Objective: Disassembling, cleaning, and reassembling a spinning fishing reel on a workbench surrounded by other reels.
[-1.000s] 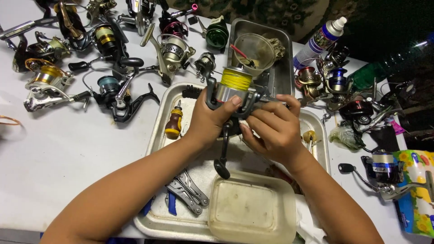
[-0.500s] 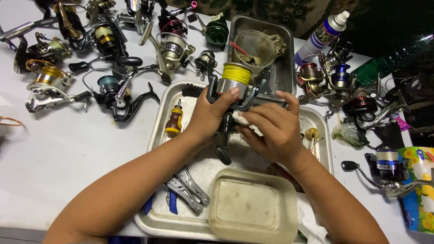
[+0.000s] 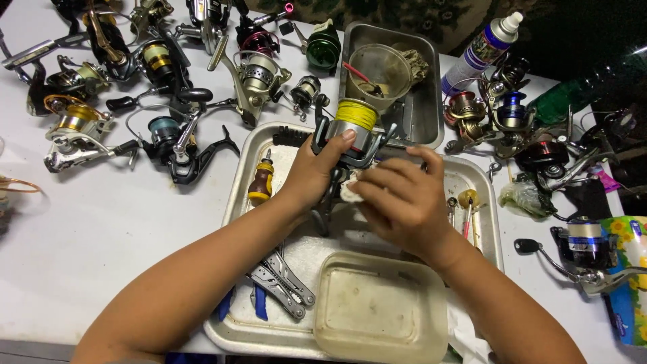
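Spinning reel (image 3: 350, 138) with a spool of yellow line sits upright above the far middle of a metal tray (image 3: 237, 195), held between both hands. Left hand (image 3: 313, 172) is clenched around the reel's dark body, thumb pressed near the spool's lower rim. Right hand (image 3: 401, 199) is cupped beside it, fingers pinching a small pale cloth (image 3: 352, 189) against the reel's side. On the tray's left edge lies a small screwdriver (image 3: 260, 183) with a brown and yellow handle; near the tray's front left corner rest folding pliers (image 3: 280, 283) with blue grips, partly under the left forearm. An empty plastic container (image 3: 381, 307), cloudy and stained, occupies the tray's front edge. By the tray's right edge lie a couple of thin tools, one of them a yellow-tipped brush (image 3: 468, 202). Beyond the tray's far edge stands a deeper metal pan (image 3: 424, 111) holding a clear cup (image 3: 379, 71). A spray bottle (image 3: 482, 47) lies near the table's far edge, and many other reels (image 3: 168, 131) crowd the table's far left and right sides.
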